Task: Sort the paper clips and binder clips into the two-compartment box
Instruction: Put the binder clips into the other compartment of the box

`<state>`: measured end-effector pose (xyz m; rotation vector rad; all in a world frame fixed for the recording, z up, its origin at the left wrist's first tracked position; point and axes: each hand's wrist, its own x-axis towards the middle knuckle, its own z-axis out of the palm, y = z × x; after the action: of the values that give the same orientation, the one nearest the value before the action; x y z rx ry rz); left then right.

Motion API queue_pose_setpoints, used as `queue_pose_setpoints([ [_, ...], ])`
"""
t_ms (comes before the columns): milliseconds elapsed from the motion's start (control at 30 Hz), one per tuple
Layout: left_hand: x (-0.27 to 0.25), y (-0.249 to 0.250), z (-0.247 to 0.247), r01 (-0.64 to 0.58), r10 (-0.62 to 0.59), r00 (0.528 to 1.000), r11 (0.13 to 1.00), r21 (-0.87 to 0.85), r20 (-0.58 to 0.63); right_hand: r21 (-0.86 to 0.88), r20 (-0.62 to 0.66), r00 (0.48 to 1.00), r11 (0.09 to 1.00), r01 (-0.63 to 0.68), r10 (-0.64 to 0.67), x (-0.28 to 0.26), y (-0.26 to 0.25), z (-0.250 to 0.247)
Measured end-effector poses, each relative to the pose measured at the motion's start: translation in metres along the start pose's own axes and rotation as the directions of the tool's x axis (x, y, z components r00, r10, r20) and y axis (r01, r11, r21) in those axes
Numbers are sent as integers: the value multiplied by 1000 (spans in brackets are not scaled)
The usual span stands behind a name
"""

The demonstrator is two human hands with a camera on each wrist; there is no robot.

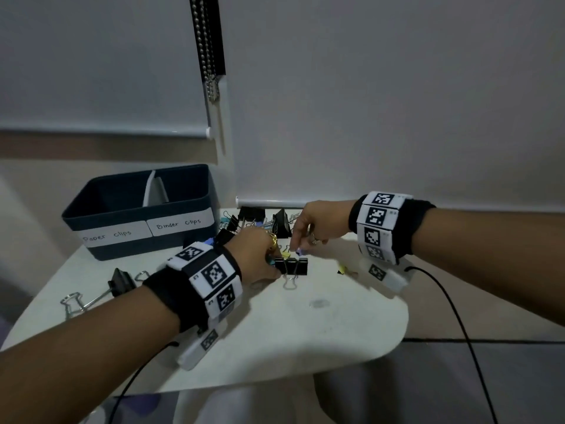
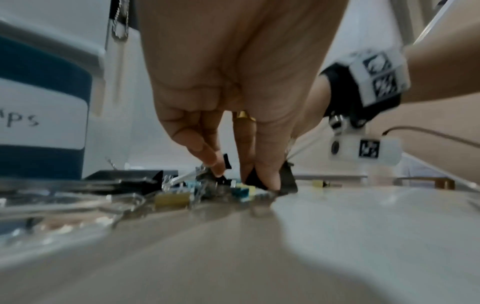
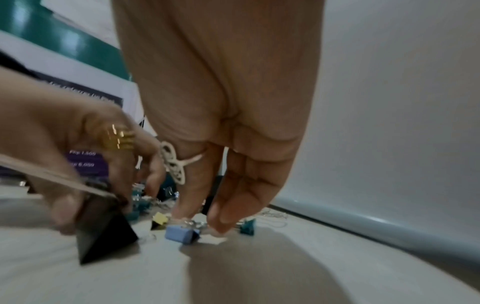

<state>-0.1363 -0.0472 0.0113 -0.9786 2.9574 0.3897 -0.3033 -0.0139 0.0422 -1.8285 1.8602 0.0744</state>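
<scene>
Left hand (image 1: 260,255): down on the desk (image 1: 305,325), fingers curled round a big black binder clip (image 1: 292,266), gripping its near end.
Right hand (image 1: 315,226): fingertips pinched low over a small blue binder clip (image 3: 182,235); touching or just above it, cannot tell for sure, grip not clearly closed.
Pile (image 1: 256,223): black binder clips, small coloured ones and wire paper clips jumbled together beyond the hands, just right of the box.
Stragglers: one large black binder clip (image 1: 120,283) lying alone at the desk's left edge; a small yellow clip (image 1: 342,269) off to the right.
Box (image 1: 101,209): dark blue, white divider down the middle, standing at the desk's far left corner.
Progress: early going by the look of it; nothing visible in the part of either compartment that shows, box floor mostly hidden, nearly every clip out on the desk.
Left to do: carry, drop, repeat for the whole pile.
Labels: handwritten white strips on the box front, "Paper clips" on the left half, "Binder clips" on the right.
Other writing: square black-and-white marker codes on both wristbands; nothing readable.
</scene>
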Motion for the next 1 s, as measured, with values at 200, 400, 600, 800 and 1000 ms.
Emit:
queue_pose_setpoints([
  [200, -12, -8, -7, 38, -28, 990, 997, 64, -139, -17, -76, 996, 999, 45, -47, -11, -2, 5],
  [400, -19, -6, -7, 111, -108, 982, 994, 11, -154, -207, -162, 984, 977, 43, -78, -20, -16, 15],
  [600, -40, -21, -13, 168, -177, 958, 984, -61, -224, -206, -213, 973, 978, 40, -85, -40, -21, 17],
  [800, -69, -39, -16, 217, -220, 951, 975, -38, -219, -328, -207, 978, 940, -88, 19, -29, -19, 12],
  [1000, -105, -67, -19, 331, -318, 933, 942, 58, -171, -428, -12, 998, 902, -62, 63, -30, -34, 23],
])
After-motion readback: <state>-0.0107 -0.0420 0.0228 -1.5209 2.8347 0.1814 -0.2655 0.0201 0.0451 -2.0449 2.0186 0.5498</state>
